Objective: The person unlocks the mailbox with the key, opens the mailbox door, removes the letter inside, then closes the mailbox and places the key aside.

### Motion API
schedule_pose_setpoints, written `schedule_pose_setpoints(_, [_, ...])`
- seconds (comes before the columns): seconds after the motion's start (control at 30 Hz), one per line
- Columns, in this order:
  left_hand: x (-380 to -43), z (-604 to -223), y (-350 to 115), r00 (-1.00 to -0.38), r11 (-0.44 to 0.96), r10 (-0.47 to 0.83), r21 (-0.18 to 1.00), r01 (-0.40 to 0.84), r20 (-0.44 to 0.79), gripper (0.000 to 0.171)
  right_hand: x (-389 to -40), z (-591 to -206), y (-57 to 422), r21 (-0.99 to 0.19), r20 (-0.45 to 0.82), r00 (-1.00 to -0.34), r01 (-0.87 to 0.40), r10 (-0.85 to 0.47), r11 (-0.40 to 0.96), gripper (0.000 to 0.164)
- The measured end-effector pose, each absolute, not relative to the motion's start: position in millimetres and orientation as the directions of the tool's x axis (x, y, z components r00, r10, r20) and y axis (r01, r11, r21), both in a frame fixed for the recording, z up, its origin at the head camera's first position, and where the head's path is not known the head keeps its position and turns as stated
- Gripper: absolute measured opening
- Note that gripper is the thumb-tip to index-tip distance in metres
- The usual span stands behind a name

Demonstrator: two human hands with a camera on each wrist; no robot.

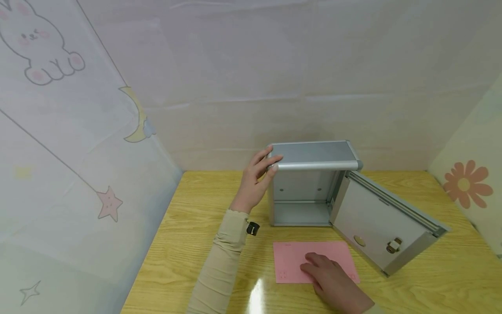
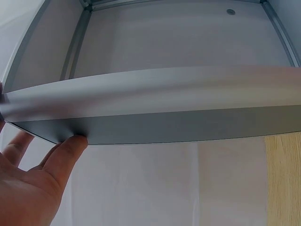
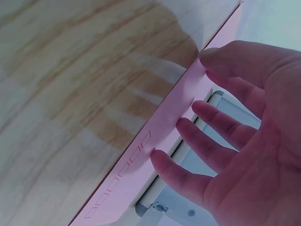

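Observation:
A grey metal box (image 1: 313, 152) stands on the table, its hinged door (image 1: 376, 213) swung out to the right. My left hand (image 1: 255, 181) rests on the upper left corner of the box, with fingertips on its top panel (image 2: 188, 126). In front of the box lies a pink envelope (image 1: 290, 257), printed with a row of postcode squares (image 3: 120, 174). Over the middle of the envelope is my right hand (image 1: 333, 279), fingers spread and slightly bent. In the right wrist view, its fingertips (image 3: 162, 162) are right at the envelope's surface.
The wooden table (image 1: 188, 196) reaches back to a pale sheet-covered wall (image 1: 235, 87). A lock (image 1: 394, 245) sits on the door's inner face, and the door's lower corner stands close to the envelope's right side. Decorated walls flank the table.

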State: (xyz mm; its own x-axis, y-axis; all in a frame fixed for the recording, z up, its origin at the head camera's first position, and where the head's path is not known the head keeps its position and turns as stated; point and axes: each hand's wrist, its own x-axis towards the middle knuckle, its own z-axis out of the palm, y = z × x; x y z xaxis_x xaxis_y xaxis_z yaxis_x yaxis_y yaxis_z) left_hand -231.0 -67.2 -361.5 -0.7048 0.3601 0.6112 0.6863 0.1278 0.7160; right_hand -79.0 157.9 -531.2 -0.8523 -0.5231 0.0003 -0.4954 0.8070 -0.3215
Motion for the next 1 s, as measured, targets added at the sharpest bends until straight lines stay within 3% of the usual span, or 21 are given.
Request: schedule_pose_setpoints(1.0, [-231.0, -362.4, -66.5, -0.709, 0.122, 0.363, 0.724, 0.679, 0.604, 0.031, -94.4, -528.5, 157.1, -0.328, 0.022, -0.857, -0.493, -0.515, 0.806, 0.021])
